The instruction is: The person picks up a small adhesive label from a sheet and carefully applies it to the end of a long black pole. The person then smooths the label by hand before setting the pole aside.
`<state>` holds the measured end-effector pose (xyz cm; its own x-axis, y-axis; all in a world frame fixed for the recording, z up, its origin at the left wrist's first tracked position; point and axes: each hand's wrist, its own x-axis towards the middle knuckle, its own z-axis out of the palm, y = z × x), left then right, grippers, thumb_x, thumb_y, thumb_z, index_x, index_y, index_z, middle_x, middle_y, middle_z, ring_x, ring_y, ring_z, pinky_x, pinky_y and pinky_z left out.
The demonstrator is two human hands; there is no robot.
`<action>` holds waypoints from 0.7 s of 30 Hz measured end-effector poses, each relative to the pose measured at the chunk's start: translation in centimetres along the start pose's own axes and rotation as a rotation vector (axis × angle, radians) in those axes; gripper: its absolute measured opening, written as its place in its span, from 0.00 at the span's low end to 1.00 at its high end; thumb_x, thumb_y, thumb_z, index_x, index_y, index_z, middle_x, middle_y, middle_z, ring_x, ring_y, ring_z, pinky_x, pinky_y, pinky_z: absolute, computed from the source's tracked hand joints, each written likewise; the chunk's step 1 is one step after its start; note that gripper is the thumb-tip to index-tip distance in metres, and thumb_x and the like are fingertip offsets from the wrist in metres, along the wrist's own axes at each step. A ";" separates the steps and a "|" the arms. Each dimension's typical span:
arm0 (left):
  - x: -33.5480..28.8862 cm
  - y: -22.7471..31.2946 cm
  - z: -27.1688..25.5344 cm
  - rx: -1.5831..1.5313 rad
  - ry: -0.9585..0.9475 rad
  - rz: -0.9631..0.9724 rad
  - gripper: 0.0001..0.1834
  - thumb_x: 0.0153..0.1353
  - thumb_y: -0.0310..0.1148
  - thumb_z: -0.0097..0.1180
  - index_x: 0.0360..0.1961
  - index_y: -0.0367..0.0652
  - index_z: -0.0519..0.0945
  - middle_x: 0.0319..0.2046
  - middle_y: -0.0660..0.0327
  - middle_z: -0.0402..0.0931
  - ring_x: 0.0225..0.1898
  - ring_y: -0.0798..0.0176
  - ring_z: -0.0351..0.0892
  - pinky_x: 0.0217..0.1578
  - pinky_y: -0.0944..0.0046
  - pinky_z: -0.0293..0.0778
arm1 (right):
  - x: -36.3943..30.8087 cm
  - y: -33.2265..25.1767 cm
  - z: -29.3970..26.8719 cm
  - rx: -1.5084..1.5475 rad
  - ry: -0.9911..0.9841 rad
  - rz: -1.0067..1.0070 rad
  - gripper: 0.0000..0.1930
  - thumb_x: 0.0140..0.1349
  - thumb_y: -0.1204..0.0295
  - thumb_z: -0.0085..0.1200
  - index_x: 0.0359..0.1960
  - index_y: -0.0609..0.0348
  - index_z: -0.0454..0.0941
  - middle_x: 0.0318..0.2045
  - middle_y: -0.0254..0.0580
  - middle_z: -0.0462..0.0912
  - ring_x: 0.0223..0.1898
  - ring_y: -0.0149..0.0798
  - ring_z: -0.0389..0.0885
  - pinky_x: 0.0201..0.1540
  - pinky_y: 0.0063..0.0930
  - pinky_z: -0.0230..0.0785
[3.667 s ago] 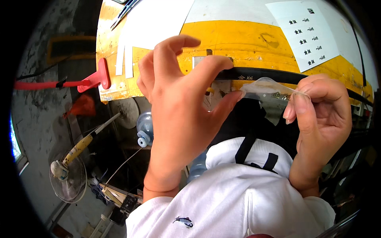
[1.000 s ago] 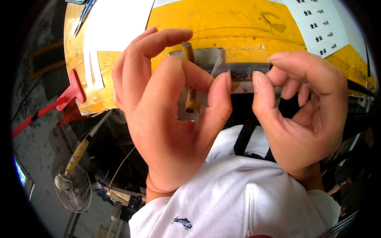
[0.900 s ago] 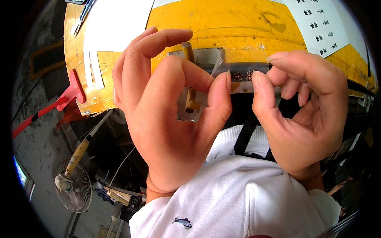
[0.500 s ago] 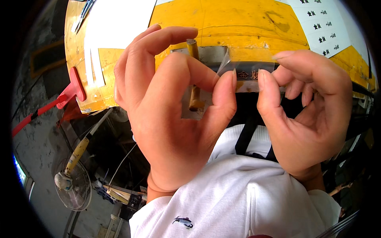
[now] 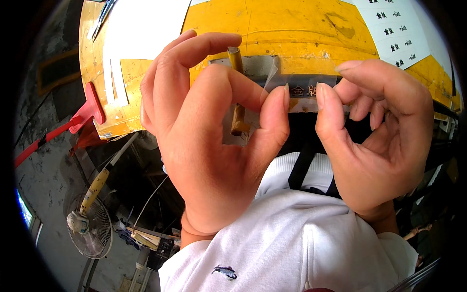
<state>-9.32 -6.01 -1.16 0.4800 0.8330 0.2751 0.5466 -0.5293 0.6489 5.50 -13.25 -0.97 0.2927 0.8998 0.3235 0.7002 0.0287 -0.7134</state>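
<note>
A clear plastic film (image 5: 307, 80) stretches between my two hands, over or around a dark strip (image 5: 315, 92) with copper-coloured raised characters. My left hand (image 5: 204, 131) pinches the film's left end between thumb and index finger, where a loose corner sticks up. At the right end, the thumb and index finger of my right hand (image 5: 384, 131) press at the film's edge, with its other fingers curled. Behind the left fingers a yellowish-brown rod (image 5: 235, 59) stands against a grey flat piece (image 5: 262, 64). The fingertips hide both ends of the strip.
Beneath lies a yellow worn tabletop (image 5: 287, 24), its near edge close to my body. White paper (image 5: 146, 29) and a cutter (image 5: 103, 18) are at the far left, a printed sheet (image 5: 394, 29) at the far right. A red clamp-like tool (image 5: 90, 109) and a fan (image 5: 90, 226) are left.
Both hands keep their pinch on the film with barely any movement. The loose film corner by my left index finger has shifted slightly.
</note>
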 end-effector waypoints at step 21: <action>0.1 0.2 -0.1 0.024 -0.006 -0.004 0.10 0.49 0.23 0.65 0.22 0.35 0.73 0.46 0.48 0.79 0.52 0.54 0.74 0.57 0.59 0.62 | -0.3 0.3 0.2 0.030 0.021 -0.004 0.25 0.46 0.91 0.64 0.46 0.59 0.74 0.29 0.29 0.79 0.26 0.21 0.67 0.31 0.15 0.55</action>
<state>-9.21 -6.03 -0.97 0.4816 0.8343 0.2684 0.5648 -0.5296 0.6329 5.53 -13.43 -1.38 0.3039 0.8902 0.3393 0.6816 0.0457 -0.7303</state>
